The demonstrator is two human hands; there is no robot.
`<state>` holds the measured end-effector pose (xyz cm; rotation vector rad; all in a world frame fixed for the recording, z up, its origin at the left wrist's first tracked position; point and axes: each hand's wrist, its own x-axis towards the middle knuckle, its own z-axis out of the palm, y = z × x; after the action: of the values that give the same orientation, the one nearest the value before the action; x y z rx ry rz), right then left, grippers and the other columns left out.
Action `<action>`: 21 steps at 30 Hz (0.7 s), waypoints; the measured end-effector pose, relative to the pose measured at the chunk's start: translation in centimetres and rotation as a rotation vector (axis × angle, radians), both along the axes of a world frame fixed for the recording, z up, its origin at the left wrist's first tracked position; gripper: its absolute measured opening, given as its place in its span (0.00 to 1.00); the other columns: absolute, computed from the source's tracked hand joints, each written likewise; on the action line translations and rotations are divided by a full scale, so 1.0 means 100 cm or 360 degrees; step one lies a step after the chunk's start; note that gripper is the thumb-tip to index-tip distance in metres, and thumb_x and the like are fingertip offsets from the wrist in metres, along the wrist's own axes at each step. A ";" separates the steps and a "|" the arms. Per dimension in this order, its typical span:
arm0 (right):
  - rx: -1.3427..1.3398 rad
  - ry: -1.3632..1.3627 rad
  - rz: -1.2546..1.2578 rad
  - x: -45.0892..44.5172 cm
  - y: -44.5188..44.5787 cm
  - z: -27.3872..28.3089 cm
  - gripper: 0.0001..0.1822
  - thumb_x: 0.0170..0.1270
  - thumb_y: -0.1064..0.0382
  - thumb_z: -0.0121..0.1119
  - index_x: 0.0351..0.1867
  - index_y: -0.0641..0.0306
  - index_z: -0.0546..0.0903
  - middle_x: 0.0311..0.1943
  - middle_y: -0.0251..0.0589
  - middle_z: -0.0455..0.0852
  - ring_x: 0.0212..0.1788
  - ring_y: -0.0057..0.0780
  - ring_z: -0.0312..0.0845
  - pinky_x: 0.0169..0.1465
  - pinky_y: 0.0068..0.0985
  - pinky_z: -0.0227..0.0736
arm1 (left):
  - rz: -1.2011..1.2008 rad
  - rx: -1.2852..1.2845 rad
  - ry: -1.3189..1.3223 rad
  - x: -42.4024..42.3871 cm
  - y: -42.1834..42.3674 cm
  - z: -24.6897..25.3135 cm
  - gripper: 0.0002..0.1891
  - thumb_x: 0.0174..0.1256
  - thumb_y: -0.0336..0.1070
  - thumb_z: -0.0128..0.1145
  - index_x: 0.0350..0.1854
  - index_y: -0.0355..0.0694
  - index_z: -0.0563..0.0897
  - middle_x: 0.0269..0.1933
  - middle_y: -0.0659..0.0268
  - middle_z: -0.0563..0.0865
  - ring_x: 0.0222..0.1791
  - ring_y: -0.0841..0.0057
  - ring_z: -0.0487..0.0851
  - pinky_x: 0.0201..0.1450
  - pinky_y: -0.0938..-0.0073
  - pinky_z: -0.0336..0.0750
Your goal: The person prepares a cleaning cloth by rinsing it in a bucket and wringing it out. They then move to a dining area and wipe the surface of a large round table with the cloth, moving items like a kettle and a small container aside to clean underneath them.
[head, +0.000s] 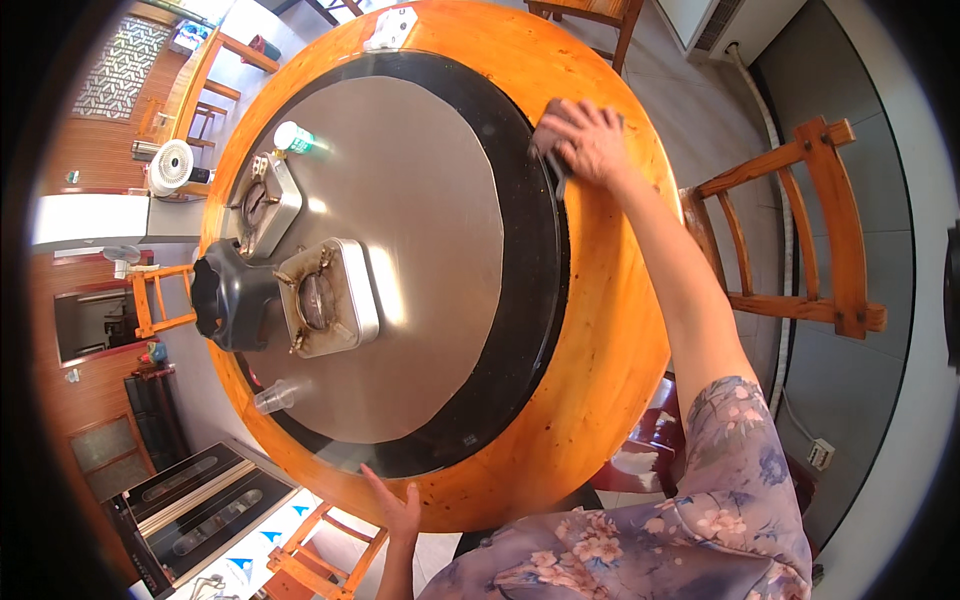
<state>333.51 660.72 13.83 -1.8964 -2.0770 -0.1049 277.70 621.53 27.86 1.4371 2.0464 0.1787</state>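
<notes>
Under my right hand [589, 142] a dark grey cloth [553, 139] is pressed against the wooden rim of a round table [615, 300], where it meets the black ring of the glass turntable [532, 277]. My left hand [394, 506] is at the near left rim, fingers spread, with nothing in it. Two portable gas stoves stand on the turntable's metallic-looking middle, one nearer [328, 298] and one farther [266, 206]. Beside them is a dark, scalloped stand [234, 296]. A green and white container [292, 138] and clear plastic cups [276, 397] are also on the turntable.
A white switch plate or similar flat item [391, 28] lies on the far rim. Wooden chairs stand to the right [832, 225], at the lower left [322, 555] and beyond the table [592, 11]. A white fan [171, 166] is at the left, and a pale hose runs along the right wall.
</notes>
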 end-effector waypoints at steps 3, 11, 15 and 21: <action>0.0078 -0.0253 -0.0572 0.023 0.016 -0.010 0.25 0.68 0.48 0.53 0.68 0.28 0.74 0.72 0.35 0.68 0.73 0.44 0.61 0.70 0.57 0.56 | -0.0140 0.0059 0.0128 -0.017 -0.010 0.003 0.49 0.65 0.29 0.58 0.80 0.30 0.37 0.81 0.40 0.44 0.82 0.51 0.41 0.81 0.59 0.39; 0.0065 0.0193 -0.1024 0.050 -0.078 -0.031 0.27 0.71 0.49 0.49 0.72 0.34 0.70 0.72 0.40 0.69 0.67 0.48 0.71 0.65 0.54 0.66 | -0.0072 0.0050 0.0024 -0.020 -0.013 0.011 0.48 0.67 0.29 0.57 0.80 0.33 0.37 0.80 0.40 0.45 0.82 0.52 0.43 0.81 0.60 0.40; 0.0013 0.0098 -0.1097 0.027 -0.142 -0.027 0.28 0.71 0.48 0.50 0.72 0.35 0.69 0.73 0.48 0.67 0.71 0.52 0.65 0.68 0.56 0.62 | 0.0027 0.0095 -0.0161 -0.022 -0.017 0.020 0.48 0.67 0.28 0.56 0.81 0.35 0.35 0.80 0.40 0.45 0.82 0.51 0.44 0.81 0.58 0.40; -0.0007 -0.0018 -0.0768 -0.069 -0.231 -0.018 0.30 0.66 0.52 0.55 0.71 0.30 0.72 0.76 0.46 0.63 0.76 0.57 0.55 0.75 0.61 0.44 | 0.0159 0.0152 -0.0420 -0.074 -0.062 0.006 0.50 0.67 0.26 0.57 0.81 0.41 0.35 0.80 0.39 0.46 0.82 0.50 0.46 0.79 0.48 0.48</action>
<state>326.61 637.63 12.02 -2.3628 -1.5834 -0.2209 270.33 615.34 28.43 1.2911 1.9138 0.4877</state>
